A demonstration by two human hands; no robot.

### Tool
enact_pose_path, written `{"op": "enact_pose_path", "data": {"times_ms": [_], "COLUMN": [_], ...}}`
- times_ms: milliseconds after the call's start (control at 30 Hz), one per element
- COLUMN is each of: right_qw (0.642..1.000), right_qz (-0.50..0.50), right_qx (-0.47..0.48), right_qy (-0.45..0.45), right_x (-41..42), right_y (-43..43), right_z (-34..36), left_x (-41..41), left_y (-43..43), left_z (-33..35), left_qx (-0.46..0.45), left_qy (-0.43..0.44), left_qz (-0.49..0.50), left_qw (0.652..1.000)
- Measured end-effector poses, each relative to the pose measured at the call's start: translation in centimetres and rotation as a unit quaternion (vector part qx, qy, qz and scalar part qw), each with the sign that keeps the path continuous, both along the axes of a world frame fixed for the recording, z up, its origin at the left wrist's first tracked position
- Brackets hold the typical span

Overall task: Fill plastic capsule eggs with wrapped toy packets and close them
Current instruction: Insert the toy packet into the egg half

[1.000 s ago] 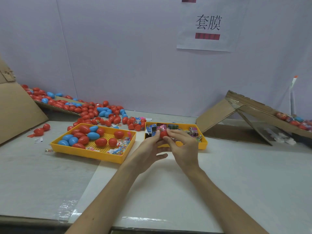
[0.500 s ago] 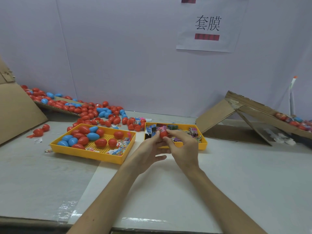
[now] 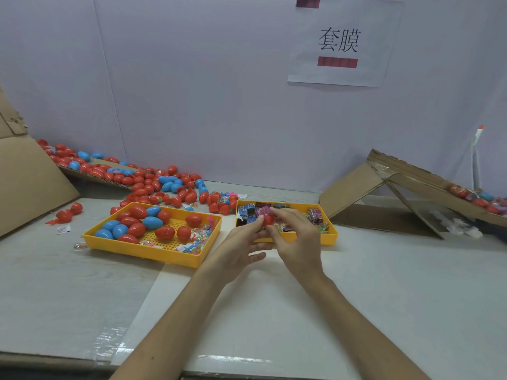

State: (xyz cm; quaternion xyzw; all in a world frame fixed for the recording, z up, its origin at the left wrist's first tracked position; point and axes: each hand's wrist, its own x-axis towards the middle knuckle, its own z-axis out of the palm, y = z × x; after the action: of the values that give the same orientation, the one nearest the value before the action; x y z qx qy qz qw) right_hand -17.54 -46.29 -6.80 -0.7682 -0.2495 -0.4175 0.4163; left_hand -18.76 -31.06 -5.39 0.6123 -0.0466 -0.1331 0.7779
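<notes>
The packet tray (image 3: 315, 239), a yellow tray lying on the table (image 3: 384, 297), is serving as the reference point.

- **Task item:** A red capsule egg (image 3: 267, 220) is being held in the air over the near left part of the packet tray, between both hands. Whether its halves are fully closed cannot be told.
- **Left hand (image 3: 241, 248):** It is reaching in from the near left of the packet tray and pinching the left side of the egg with thumb and upper fingers. Its lower fingers are hanging relaxed.
- **Right hand (image 3: 296, 239):** It is covering the near middle of the packet tray and gripping the egg, with the forefinger lying over the top and the thumb pressing from below.
- **Tray contents:** Wrapped toy packets (image 3: 314, 215) are lying inside the packet tray. A pink packet (image 3: 264, 211) is showing just above the egg; whether it is in the egg or in the tray cannot be told.
- **Left of the packet tray:** An egg tray (image 3: 142, 252), also yellow, is sitting just beside it, holding red and blue eggs and some small packets.
- **Behind and left:** Loose eggs (image 3: 164, 185) are lying scattered toward the wall.
- **Right of the packet tray:** A cardboard ramp (image 3: 354, 187) is standing tilted nearby.
</notes>
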Motion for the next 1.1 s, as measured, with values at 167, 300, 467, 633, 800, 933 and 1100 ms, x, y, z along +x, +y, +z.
{"op": "enact_pose_path", "data": {"times_ms": [167, 300, 467, 633, 800, 933, 1100], "right_qw": [1.0, 1.0, 1.0, 1.0, 1.0, 0.999, 0.998], "right_qz": [-0.014, -0.01, 0.002, 0.011, 0.009, 0.003, 0.012], "right_qx": [0.017, 0.025, 0.024, 0.019, 0.025, 0.033, 0.038], "right_qy": [0.009, 0.007, 0.006, 0.003, 0.011, 0.029, 0.05], "right_x": [0.38, 0.44, 0.41, 0.47, 0.46, 0.35, 0.3], "right_y": [-0.03, -0.09, -0.18, -0.26, -0.24, -0.01, -0.19], "right_z": [-0.31, -0.47, -0.48, -0.49, -0.47, -0.2, -0.14], "left_x": [-0.1, 0.0, 0.1, 0.08, 0.01, -0.12, -0.35], "left_y": [0.01, 0.02, -0.04, 0.07, -0.03, -0.15, -0.36], "left_z": [0.04, -0.2, -0.4, -0.47, -0.58, -0.39, -0.15], "left_qx": [-0.01, -0.016, -0.027, -0.032, -0.034, -0.051, -0.043], "left_qy": [0.003, 0.003, -0.004, -0.004, 0.0, 0.003, 0.01], "left_qz": [-0.008, -0.012, -0.019, -0.022, -0.022, -0.018, -0.017], "left_qw": [1.0, 1.0, 0.999, 0.999, 0.999, 0.999, 0.999]}}
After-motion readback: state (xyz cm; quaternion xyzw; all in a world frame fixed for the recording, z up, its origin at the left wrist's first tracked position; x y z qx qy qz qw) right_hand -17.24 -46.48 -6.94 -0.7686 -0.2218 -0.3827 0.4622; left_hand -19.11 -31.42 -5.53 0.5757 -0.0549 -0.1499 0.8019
